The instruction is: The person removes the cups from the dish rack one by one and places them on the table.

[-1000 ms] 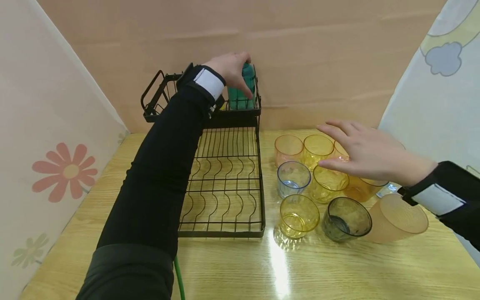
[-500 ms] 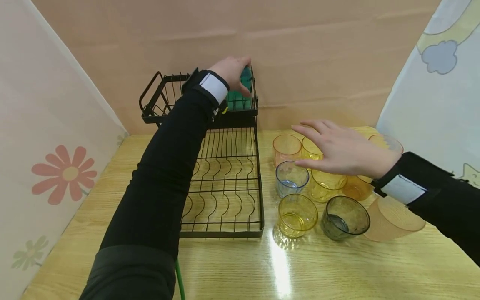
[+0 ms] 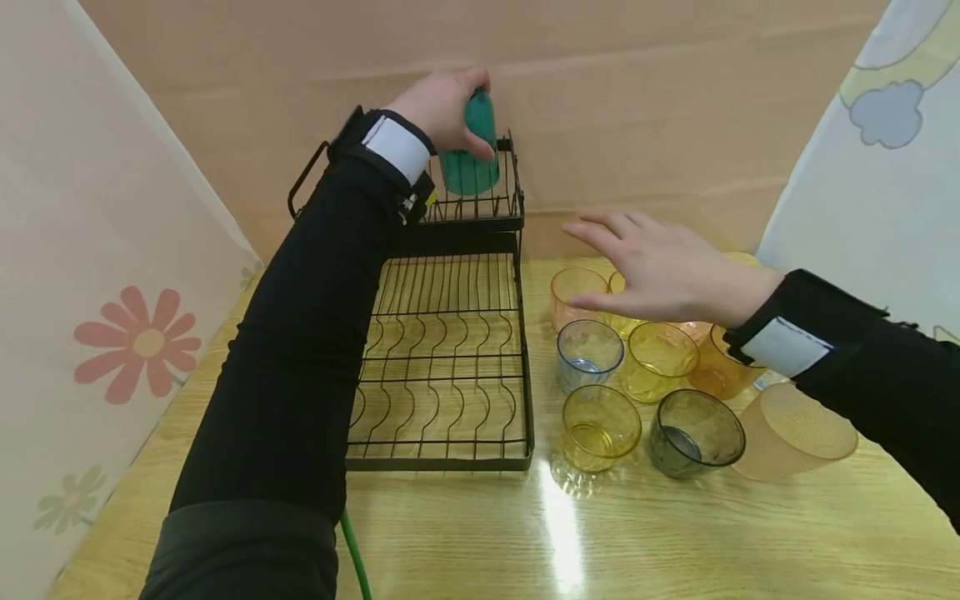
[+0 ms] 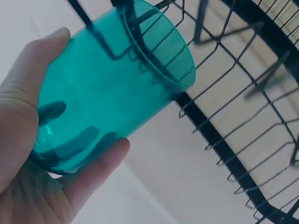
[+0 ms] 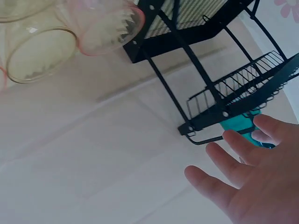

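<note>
My left hand (image 3: 438,108) grips a translucent teal cup (image 3: 471,173) from above, thumb and fingers around its closed end. The cup's open rim points down over the upper basket (image 3: 480,225) of a black wire dish rack. In the left wrist view, rack wires show through and beside the cup (image 4: 107,93), and fingertips are visible through its wall. My right hand (image 3: 663,267) hovers with spread, relaxed fingers above the back glasses, holding nothing. Among the glasses nearest below it are a pink glass (image 3: 572,304) and a blue-rimmed glass (image 3: 576,375).
Several tinted tumblers stand right of the rack, including a yellow glass (image 3: 600,429), a grey glass (image 3: 693,433) and a larger peach cup (image 3: 795,433). The rack's lower tier (image 3: 442,462) extends toward the front. A green cord (image 3: 354,554) lies near my left sleeve.
My left hand has lifted the teal cup from low in the upper basket to higher, slightly leftward. My right hand has moved left over the glasses.
</note>
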Action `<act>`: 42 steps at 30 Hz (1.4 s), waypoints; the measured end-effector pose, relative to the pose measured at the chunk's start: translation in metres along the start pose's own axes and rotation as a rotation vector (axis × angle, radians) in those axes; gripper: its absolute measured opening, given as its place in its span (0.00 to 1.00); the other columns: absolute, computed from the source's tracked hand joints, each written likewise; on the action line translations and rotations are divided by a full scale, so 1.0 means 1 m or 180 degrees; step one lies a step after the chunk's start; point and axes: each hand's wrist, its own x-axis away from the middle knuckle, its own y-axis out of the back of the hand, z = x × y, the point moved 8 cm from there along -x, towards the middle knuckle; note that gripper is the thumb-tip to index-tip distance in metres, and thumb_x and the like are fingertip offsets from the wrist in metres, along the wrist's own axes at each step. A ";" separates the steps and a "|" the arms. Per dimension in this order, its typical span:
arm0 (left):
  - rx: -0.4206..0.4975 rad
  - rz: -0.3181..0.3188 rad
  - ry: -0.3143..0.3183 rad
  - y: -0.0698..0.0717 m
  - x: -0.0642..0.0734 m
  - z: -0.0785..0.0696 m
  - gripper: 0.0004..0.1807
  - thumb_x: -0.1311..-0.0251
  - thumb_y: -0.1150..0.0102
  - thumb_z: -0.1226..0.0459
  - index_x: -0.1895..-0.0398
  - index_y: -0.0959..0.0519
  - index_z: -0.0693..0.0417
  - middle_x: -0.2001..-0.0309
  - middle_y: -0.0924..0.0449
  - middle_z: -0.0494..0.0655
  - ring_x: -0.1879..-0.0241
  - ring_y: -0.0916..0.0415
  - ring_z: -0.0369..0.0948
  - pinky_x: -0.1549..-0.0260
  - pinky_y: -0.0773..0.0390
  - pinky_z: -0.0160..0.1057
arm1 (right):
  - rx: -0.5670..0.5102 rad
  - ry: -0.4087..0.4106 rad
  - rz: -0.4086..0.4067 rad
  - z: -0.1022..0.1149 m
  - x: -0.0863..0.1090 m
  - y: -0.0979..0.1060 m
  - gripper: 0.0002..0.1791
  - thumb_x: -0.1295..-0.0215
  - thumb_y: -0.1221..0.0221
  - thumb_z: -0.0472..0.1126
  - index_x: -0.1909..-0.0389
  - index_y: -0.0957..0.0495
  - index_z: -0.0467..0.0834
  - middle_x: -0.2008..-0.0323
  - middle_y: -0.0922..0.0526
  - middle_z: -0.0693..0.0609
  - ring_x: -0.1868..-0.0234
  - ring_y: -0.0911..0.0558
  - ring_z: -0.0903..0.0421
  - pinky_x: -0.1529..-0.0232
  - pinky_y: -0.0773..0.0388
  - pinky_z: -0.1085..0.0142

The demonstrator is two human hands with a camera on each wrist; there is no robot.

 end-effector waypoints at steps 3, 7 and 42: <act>0.0021 -0.0043 0.0050 0.008 0.004 0.002 0.40 0.49 0.42 0.47 0.35 0.45 0.50 0.41 0.38 0.51 0.45 0.37 0.46 0.51 0.33 0.39 | 0.0006 0.0041 -0.0016 0.003 -0.005 0.005 0.46 0.43 0.58 0.72 0.30 0.52 0.49 0.35 0.44 0.43 0.38 0.41 0.43 0.53 0.33 0.46; 0.0002 -0.0071 0.0089 0.016 0.008 0.005 0.41 0.48 0.43 0.46 0.34 0.47 0.49 0.39 0.39 0.51 0.43 0.38 0.47 0.50 0.34 0.41 | 0.0030 0.0059 0.0024 0.007 -0.010 0.009 0.46 0.43 0.59 0.73 0.30 0.54 0.51 0.35 0.44 0.42 0.38 0.41 0.42 0.54 0.32 0.46; 0.4450 -0.1743 0.0324 -0.009 0.133 0.063 0.27 0.45 0.41 0.59 0.44 0.42 0.42 0.41 0.45 0.48 0.44 0.38 0.50 0.58 0.27 0.47 | -0.3353 -0.0619 -0.0658 0.052 -0.031 -0.044 0.37 0.36 0.57 0.62 0.31 0.53 0.50 0.34 0.45 0.52 0.37 0.42 0.53 0.43 0.42 0.53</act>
